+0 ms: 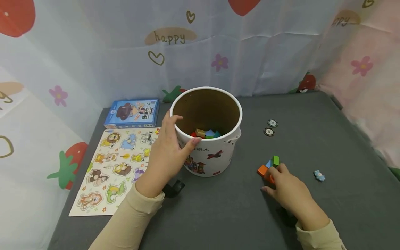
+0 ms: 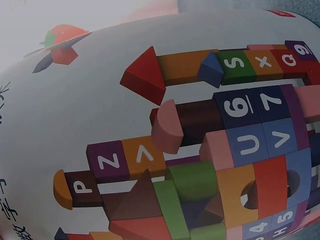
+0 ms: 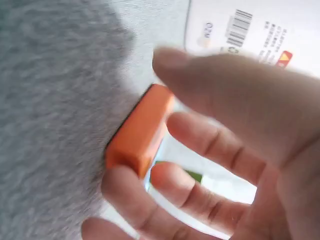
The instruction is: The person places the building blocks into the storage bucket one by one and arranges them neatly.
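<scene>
My left hand (image 1: 167, 149) holds a white bucket (image 1: 215, 152) at its left rim, fingers over the edge and thumb along the front. Colored blocks (image 1: 201, 133) lie inside the bucket. The left wrist view is filled by the bucket's printed side (image 2: 100, 110). At the right, my right hand (image 1: 289, 189) is over a small group of blocks on the table. Its fingertips touch an orange block (image 3: 142, 125), while the thumb stands apart from it. Beside that lie another orange block (image 1: 262, 170), a blue block (image 1: 268, 164) and a green block (image 1: 275, 161).
An animal puzzle board (image 1: 103, 166) lies left of the bucket, with a blue game box (image 1: 131, 114) behind it. Two round chips (image 1: 273, 123) are at the back right. A small blue figure (image 1: 319, 175) lies right of my right hand on the grey tabletop (image 1: 218, 215).
</scene>
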`<move>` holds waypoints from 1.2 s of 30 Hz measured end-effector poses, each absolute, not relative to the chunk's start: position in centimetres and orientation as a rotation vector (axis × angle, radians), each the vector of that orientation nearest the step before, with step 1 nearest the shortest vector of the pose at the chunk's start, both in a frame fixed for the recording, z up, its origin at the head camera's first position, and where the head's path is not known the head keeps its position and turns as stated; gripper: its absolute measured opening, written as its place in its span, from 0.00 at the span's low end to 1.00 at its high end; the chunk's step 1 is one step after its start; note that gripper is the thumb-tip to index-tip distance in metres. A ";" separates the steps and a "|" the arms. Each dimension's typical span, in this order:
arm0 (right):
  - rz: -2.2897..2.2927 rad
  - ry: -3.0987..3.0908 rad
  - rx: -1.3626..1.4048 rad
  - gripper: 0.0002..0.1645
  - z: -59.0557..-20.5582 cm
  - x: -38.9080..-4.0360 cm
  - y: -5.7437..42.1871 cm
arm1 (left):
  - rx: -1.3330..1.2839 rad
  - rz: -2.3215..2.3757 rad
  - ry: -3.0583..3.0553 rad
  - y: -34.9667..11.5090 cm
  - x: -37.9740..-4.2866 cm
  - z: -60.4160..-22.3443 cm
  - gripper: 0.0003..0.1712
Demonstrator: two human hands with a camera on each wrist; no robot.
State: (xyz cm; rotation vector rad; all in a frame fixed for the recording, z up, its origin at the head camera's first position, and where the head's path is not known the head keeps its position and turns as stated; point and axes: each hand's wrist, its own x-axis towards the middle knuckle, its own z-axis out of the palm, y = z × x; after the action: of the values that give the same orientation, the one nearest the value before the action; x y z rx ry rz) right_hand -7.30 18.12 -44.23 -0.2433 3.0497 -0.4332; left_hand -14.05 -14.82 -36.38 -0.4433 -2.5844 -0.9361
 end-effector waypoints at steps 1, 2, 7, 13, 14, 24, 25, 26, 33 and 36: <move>-0.450 3.057 -0.224 0.23 -44.3 -7.2 18.1 | -0.445 -0.933 -2.584 -14.8 -14.1 -36.4 0.47; -0.462 3.065 -0.206 0.25 -44.4 -7.2 18.2 | -0.447 -0.933 -2.583 -14.8 -14.1 -36.4 0.47; -0.486 3.095 -0.152 0.26 -44.6 -7.1 17.9 | -0.446 -0.918 -2.576 -14.8 -14.1 -36.5 0.47; -0.465 3.109 -0.122 0.16 -44.8 -6.8 17.3 | -0.434 -0.917 -2.587 -14.8 -14.0 -36.5 0.47; -0.455 3.110 -0.133 0.15 -44.8 -6.7 17.2 | -0.433 -0.916 -2.587 -14.8 -14.0 -36.5 0.47; -0.567 3.271 -0.333 0.17 -45.2 -6.6 15.9 | -0.440 -0.933 -2.601 -14.6 -14.1 -36.4 0.49; -0.634 3.316 -0.354 0.18 -45.0 -6.7 15.8 | -0.438 -0.935 -2.608 -14.6 -14.1 -36.4 0.49; -0.710 3.372 -0.375 0.18 -44.7 -6.9 15.8 | -0.438 -0.938 -2.613 -14.6 -14.1 -36.3 0.49; -1.185 3.681 -0.651 0.22 -37.5 -9.3 14.8 | -0.424 -0.949 -2.610 -14.5 -13.9 -36.2 0.49; -1.222 3.702 -0.868 0.19 -33.7 -10.6 13.4 | -0.425 -0.947 -2.607 -14.6 -13.8 -36.2 0.49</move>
State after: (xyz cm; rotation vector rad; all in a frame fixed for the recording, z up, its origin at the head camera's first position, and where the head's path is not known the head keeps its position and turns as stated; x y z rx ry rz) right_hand -10.56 13.39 -33.72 -0.8678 3.7016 -1.2222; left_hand -13.85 -14.63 -36.23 -0.4246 -2.6066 -0.9471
